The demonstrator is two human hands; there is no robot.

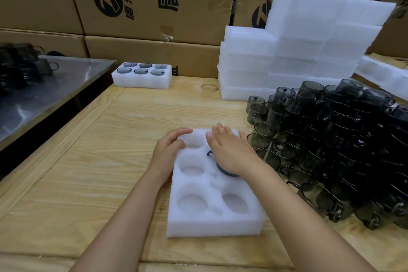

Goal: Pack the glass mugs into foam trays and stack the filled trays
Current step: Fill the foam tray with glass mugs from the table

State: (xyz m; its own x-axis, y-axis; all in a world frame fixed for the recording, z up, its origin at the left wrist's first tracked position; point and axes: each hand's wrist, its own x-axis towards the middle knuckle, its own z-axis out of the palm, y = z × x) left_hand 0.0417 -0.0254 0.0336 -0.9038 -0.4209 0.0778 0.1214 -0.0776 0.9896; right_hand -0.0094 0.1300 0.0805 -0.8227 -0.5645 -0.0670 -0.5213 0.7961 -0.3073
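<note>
Far L: steel top [55,90] w/ a cluster of dark mugs [19,62] on it, blurry. Next to it the wooden desk [88,161]. At the back of the desk, a filled tray [141,83], six mugs seated rim-up in 2 rows of 3. Cardboard boxes [154,6] stacked behind.

Centre, near edge: open foam tray [212,225] lying flat, 6 holes. Left hand [170,150] rests on its far-L corner, fingers loosely stretched over the foam, gripping nothing. Right hand [231,152] lies flat, fingers straight, palm pressing on a glass mug [220,171] in the mid-R hole; only its dark rim and handle show. Three L holes and the near-R hole are bare; far-R hole is hidden by the hand.

R back: stack of foam trays [287,51], several high. R front: big pile of smoky mugs [342,139] on the desk, just beside the open tray.
</note>
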